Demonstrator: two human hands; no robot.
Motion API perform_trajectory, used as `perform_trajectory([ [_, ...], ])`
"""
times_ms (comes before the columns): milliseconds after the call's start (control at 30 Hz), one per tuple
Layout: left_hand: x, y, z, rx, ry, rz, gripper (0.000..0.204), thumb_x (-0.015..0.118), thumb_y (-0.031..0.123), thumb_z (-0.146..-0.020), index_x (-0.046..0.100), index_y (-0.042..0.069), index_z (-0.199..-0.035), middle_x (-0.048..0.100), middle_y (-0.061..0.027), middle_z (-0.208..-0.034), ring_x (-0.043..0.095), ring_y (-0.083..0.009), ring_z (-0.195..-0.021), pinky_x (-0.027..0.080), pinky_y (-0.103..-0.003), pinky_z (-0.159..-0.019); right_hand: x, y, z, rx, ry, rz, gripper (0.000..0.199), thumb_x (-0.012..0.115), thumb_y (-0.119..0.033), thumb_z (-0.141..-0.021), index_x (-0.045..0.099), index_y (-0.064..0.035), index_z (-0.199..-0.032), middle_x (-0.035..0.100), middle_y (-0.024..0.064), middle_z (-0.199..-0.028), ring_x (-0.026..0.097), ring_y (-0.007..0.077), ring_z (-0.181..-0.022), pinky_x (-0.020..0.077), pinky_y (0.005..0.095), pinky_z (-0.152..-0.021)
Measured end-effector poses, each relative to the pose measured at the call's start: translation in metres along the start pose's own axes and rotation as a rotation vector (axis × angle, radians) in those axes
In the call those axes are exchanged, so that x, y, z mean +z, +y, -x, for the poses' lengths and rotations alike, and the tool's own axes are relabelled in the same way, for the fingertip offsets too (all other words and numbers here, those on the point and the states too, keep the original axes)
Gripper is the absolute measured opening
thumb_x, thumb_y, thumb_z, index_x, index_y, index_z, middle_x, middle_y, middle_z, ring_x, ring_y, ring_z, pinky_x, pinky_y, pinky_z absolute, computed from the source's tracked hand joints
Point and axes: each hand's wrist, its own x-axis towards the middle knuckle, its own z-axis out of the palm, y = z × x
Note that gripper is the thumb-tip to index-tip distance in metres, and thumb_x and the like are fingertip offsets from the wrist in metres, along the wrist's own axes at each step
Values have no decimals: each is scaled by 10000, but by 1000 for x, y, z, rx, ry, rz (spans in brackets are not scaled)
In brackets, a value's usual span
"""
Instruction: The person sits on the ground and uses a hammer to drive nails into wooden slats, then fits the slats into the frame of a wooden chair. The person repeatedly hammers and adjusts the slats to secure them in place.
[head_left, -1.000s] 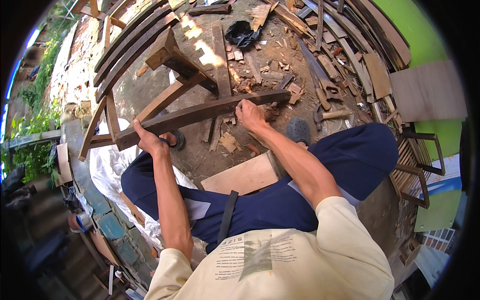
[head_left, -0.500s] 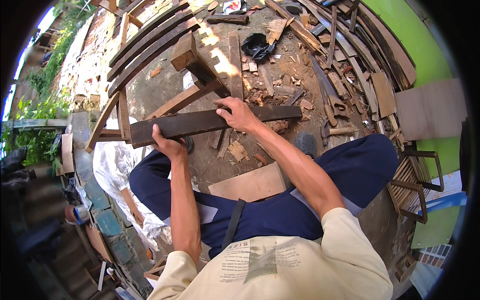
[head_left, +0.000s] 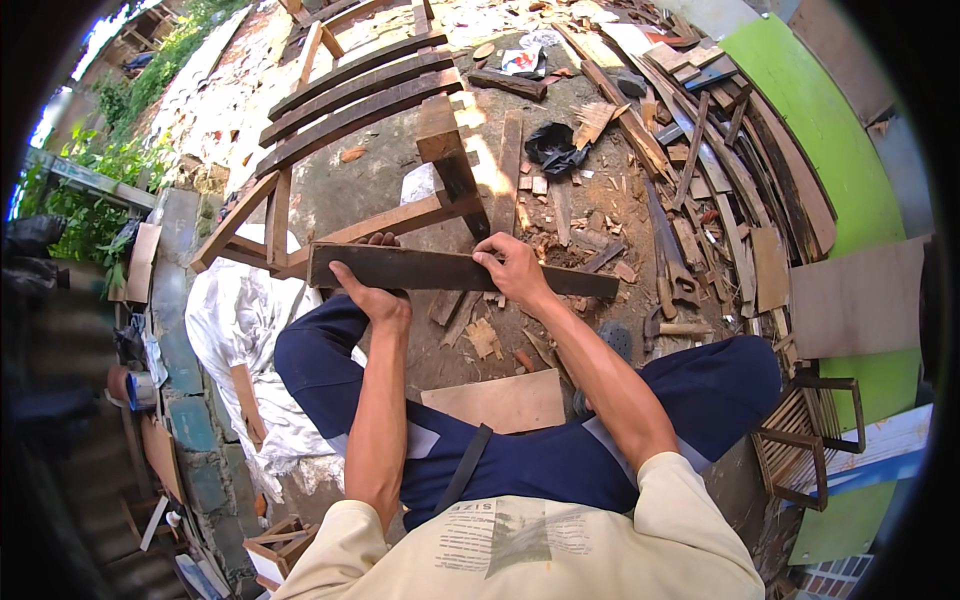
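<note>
Clasping left hand (head_left: pixel 378 298): wrapped under the dark plank (head_left: pixel 440 272), thumb on its face
Right hand (head_left: pixel 514 270): nearly closed, gripping the plank's upper edge
Dark plank: between and beyond both hands
Handsaw (head_left: pixel 664 238): right of right hand

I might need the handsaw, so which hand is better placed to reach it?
Probably the right hand: it's nearer the handsaw; the left hand grips the dark wooden plank farther left.

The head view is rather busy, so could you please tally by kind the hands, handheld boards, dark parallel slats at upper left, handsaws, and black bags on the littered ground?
Left hand and right hand: 2
Dark board: 1
Dark slats: 3
Handsaw: 1
Black bag: 1
Total: 8
</note>
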Motion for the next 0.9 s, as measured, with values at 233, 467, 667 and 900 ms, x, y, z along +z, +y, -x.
perform_trajectory([
  [233, 2, -11, -6, 22, 270, -8, 659, 556, 650, -956, 584, 25, -1166, 652, -91, -1073, 642, -229, -983, 525, -375, -890, -63, 45, 1, 371, 140, 362, 276, 637, -266, -928, 671, -15, -1039, 670, 222, -1108, 655, 362, -1008, 495, 453, -874],
  [467, 26, 47, 3, 37, 285, 55, 660, 618, 633, -931, 579, 44, -1227, 649, -60, -1100, 637, -221, -996, 514, -368, -928, -60, 78, 49, 84, -244, 798, 956, 811, -306, -718, 343, -121, -1531, 496, 213, -1423, 442, 399, -1350, 324, 507, -1151],
  [667, 36, 76, -3, 12, 234, 166, 800, 640, 687, -881, 501, 54, -1351, 588, -71, -1265, 572, -245, -1163, 464, -436, -1027, -86, 51, 42, -277, -37, 898, 870, 937, -346, -593, 532, -45, -1302, 620, 162, -1190, 567, 363, -1166, 408, 494, -1041],
  [900, -7, 73, -55, -269, 210, 45, 660, 741, 542, -876, 562, 77, -1310, 630, -96, -1269, 608, -275, -1148, 479, -460, -1038, -155, -40, -2, -344, -56, 1129, 672, 885, -281, -624, 567, -59, -1173, 651, 127, -1105, 627, 320, -1051, 466, 422, -898],
])
